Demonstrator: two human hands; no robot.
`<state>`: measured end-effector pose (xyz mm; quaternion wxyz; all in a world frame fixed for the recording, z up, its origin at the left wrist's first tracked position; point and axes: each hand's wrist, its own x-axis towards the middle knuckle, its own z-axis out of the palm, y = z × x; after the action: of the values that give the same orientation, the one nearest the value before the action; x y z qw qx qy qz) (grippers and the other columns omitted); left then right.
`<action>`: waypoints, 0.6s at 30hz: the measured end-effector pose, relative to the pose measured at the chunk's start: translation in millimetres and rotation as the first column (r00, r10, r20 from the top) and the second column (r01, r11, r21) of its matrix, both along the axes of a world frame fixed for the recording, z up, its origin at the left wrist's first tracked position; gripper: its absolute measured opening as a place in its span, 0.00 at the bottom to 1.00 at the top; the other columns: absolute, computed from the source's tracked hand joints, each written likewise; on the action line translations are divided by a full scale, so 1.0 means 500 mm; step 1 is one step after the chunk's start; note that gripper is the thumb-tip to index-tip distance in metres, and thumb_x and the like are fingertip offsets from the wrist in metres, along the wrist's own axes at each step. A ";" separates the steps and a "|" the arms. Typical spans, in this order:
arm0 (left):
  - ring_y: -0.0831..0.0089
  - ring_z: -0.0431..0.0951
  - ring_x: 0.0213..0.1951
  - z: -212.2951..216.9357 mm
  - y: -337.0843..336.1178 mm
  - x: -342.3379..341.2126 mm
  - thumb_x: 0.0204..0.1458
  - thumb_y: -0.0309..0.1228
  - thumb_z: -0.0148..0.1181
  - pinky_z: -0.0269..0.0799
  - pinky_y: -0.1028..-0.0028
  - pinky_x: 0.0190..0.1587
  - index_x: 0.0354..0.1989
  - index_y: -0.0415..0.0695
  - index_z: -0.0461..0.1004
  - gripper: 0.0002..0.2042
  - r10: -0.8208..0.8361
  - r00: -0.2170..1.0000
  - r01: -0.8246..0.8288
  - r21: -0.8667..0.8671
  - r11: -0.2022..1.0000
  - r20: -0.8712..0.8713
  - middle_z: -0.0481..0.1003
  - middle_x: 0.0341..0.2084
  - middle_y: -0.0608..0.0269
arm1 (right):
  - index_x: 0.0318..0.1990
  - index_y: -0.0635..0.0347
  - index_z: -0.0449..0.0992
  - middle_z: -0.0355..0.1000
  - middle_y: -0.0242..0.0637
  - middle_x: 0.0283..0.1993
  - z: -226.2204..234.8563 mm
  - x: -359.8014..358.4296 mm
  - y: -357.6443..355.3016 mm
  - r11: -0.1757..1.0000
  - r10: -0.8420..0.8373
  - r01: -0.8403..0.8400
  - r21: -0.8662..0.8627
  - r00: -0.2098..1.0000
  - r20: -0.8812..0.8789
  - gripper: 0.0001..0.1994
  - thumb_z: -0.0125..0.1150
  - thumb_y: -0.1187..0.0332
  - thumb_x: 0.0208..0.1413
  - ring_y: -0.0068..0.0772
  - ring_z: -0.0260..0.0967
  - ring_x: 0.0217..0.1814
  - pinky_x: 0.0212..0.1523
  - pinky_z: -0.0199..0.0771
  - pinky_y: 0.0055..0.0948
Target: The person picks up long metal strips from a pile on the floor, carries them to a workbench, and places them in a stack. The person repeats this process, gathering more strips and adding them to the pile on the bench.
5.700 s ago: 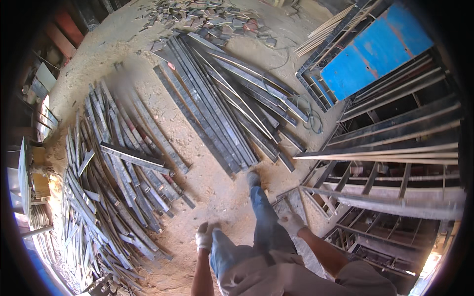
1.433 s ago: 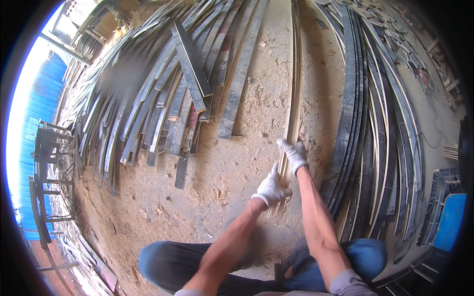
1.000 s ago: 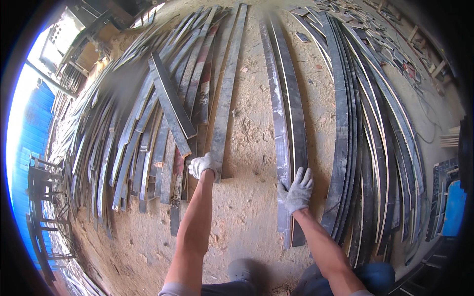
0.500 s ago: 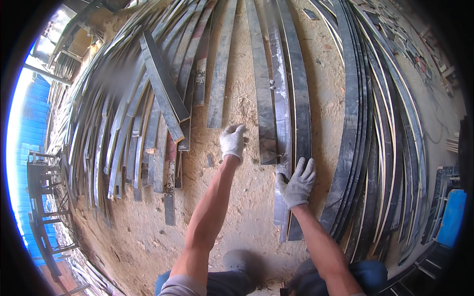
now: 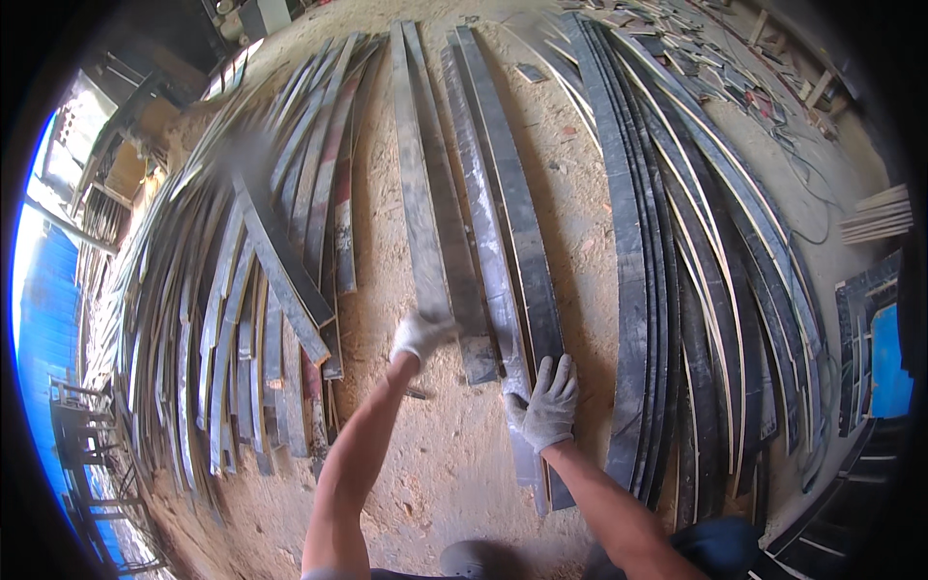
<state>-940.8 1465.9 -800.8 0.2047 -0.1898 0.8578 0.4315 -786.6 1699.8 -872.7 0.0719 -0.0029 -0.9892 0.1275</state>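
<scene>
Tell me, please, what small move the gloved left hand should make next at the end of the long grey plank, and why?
Probably close firmly on it and draw it toward its neighbour. The left hand sits blurred at the near end of the long grey plank, while the right hand lies flat on the adjacent dark plank, seemingly steadying it.

Two long grey planks (image 5: 425,203) lie flat side by side on the sandy ground, near ends right under the left fingers (image 5: 425,324), running straight away from them. A second pair of dark, dusty planks (image 5: 503,213) sits under the right fingers (image 5: 561,372), slightly overlapping lengthwise.
</scene>
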 end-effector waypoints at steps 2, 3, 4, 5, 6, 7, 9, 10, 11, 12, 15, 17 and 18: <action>0.68 0.82 0.35 -0.047 0.006 0.032 0.45 0.47 0.80 0.83 0.68 0.41 0.47 0.32 0.80 0.30 -0.103 0.987 0.107 -0.031 0.994 0.123 0.82 0.37 0.53 | 0.72 0.73 0.57 0.48 0.73 0.76 -0.003 0.004 -0.016 0.999 0.031 -0.031 -0.023 1.000 0.004 0.51 0.65 0.39 0.53 0.74 0.50 0.75 0.72 0.54 0.65; 0.66 0.81 0.40 -0.032 0.055 0.043 0.42 0.51 0.81 0.82 0.67 0.44 0.52 0.30 0.75 0.39 -0.020 0.999 0.031 -0.233 0.972 0.050 0.78 0.42 0.49 | 0.72 0.73 0.57 0.48 0.73 0.76 -0.007 0.003 -0.014 0.999 0.031 -0.031 -0.028 0.999 0.014 0.51 0.65 0.39 0.53 0.74 0.50 0.76 0.72 0.54 0.65; 0.64 0.79 0.46 -0.032 0.093 0.053 0.39 0.55 0.81 0.81 0.66 0.46 0.57 0.27 0.69 0.47 0.048 0.998 -0.059 -0.418 0.907 -0.037 0.74 0.48 0.45 | 0.72 0.73 0.57 0.48 0.73 0.76 -0.010 0.005 -0.016 0.999 0.031 -0.030 -0.031 0.999 0.029 0.51 0.65 0.39 0.53 0.74 0.50 0.76 0.72 0.54 0.65; 0.50 0.69 0.57 -0.030 0.108 0.041 0.37 0.61 0.79 0.75 0.62 0.58 0.66 0.26 0.53 0.60 0.039 0.995 0.004 -0.427 0.904 0.093 0.62 0.57 0.39 | 0.72 0.75 0.57 0.48 0.74 0.75 -0.004 0.006 -0.023 0.999 0.034 -0.033 -0.004 0.999 0.021 0.53 0.66 0.38 0.52 0.74 0.49 0.76 0.73 0.53 0.65; 0.48 0.68 0.58 -0.050 0.112 0.041 0.37 0.61 0.79 0.74 0.60 0.59 0.64 0.24 0.55 0.59 0.035 0.999 -0.011 -0.517 0.856 0.036 0.64 0.55 0.38 | 0.72 0.75 0.57 0.47 0.74 0.75 -0.003 0.010 -0.028 0.999 0.040 -0.040 -0.015 0.999 0.019 0.53 0.66 0.38 0.52 0.74 0.49 0.76 0.73 0.53 0.65; 0.48 0.68 0.60 -0.067 0.102 0.052 0.35 0.60 0.80 0.72 0.60 0.61 0.66 0.25 0.51 0.61 0.068 0.998 -0.059 -0.472 0.880 0.003 0.63 0.58 0.36 | 0.72 0.74 0.57 0.47 0.74 0.75 -0.002 0.014 -0.033 0.999 0.047 -0.046 -0.024 0.999 0.018 0.53 0.66 0.38 0.52 0.74 0.49 0.76 0.73 0.54 0.65; 0.51 0.71 0.59 -0.070 0.101 0.051 0.34 0.58 0.81 0.72 0.60 0.60 0.66 0.25 0.53 0.61 0.098 0.993 -0.116 -0.416 0.902 -0.065 0.65 0.59 0.36 | 0.72 0.73 0.57 0.48 0.73 0.76 -0.004 0.012 -0.035 0.999 0.028 -0.029 -0.038 0.999 -0.016 0.52 0.68 0.39 0.51 0.74 0.49 0.76 0.72 0.55 0.65; 0.53 0.74 0.57 -0.077 0.102 0.050 0.34 0.56 0.81 0.74 0.61 0.57 0.64 0.26 0.58 0.57 0.113 0.989 -0.141 -0.404 0.904 -0.093 0.69 0.57 0.38 | 0.72 0.73 0.58 0.48 0.73 0.76 -0.004 0.012 -0.034 0.999 0.027 -0.027 -0.045 1.000 -0.014 0.52 0.68 0.39 0.51 0.74 0.49 0.76 0.72 0.55 0.65; 0.55 0.77 0.54 -0.064 0.111 0.048 0.33 0.55 0.81 0.77 0.62 0.55 0.62 0.27 0.64 0.53 0.126 0.985 -0.164 -0.390 0.906 -0.122 0.73 0.55 0.40 | 0.72 0.73 0.58 0.48 0.73 0.76 -0.004 0.008 -0.028 0.998 0.023 -0.024 -0.051 1.000 -0.015 0.52 0.68 0.39 0.50 0.74 0.49 0.76 0.72 0.56 0.65; 0.57 0.79 0.49 -0.048 0.112 0.044 0.34 0.52 0.81 0.78 0.63 0.51 0.56 0.30 0.70 0.46 0.085 0.992 -0.114 -0.409 0.905 -0.089 0.77 0.49 0.44 | 0.72 0.73 0.58 0.48 0.73 0.75 -0.003 0.005 -0.024 0.998 0.020 -0.021 -0.057 1.000 -0.016 0.52 0.69 0.39 0.50 0.74 0.49 0.76 0.72 0.56 0.65; 0.68 0.82 0.25 -0.003 0.098 0.045 0.36 0.44 0.78 0.82 0.67 0.32 0.26 0.45 0.85 0.16 0.028 0.999 -0.037 -0.476 0.879 -0.026 0.83 0.24 0.61 | 0.71 0.73 0.59 0.48 0.73 0.75 -0.002 0.002 -0.024 0.997 0.022 -0.023 -0.069 1.000 -0.011 0.52 0.70 0.39 0.49 0.75 0.50 0.76 0.71 0.56 0.67; 0.72 0.78 0.23 -0.020 0.020 0.066 0.45 0.41 0.78 0.82 0.71 0.32 0.33 0.43 0.78 0.17 0.016 0.993 -0.004 -0.105 0.994 0.115 0.80 0.25 0.61 | 0.71 0.73 0.59 0.49 0.74 0.75 0.000 0.004 -0.032 0.994 0.034 -0.037 -0.098 0.999 -0.035 0.51 0.69 0.40 0.50 0.75 0.50 0.75 0.71 0.56 0.67; 0.73 0.76 0.22 -0.031 -0.037 0.083 0.47 0.42 0.78 0.81 0.74 0.31 0.38 0.43 0.74 0.21 -0.030 0.983 0.011 0.107 0.994 0.179 0.77 0.24 0.63 | 0.71 0.73 0.59 0.49 0.74 0.75 -0.001 0.009 -0.044 0.991 0.044 -0.048 -0.122 0.998 -0.041 0.51 0.69 0.41 0.50 0.75 0.50 0.75 0.70 0.56 0.67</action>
<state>-899.2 1447.4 -816.5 0.2956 -0.2082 0.8137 0.4552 -781.9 1677.6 -873.2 0.0875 0.0179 -0.9777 0.1899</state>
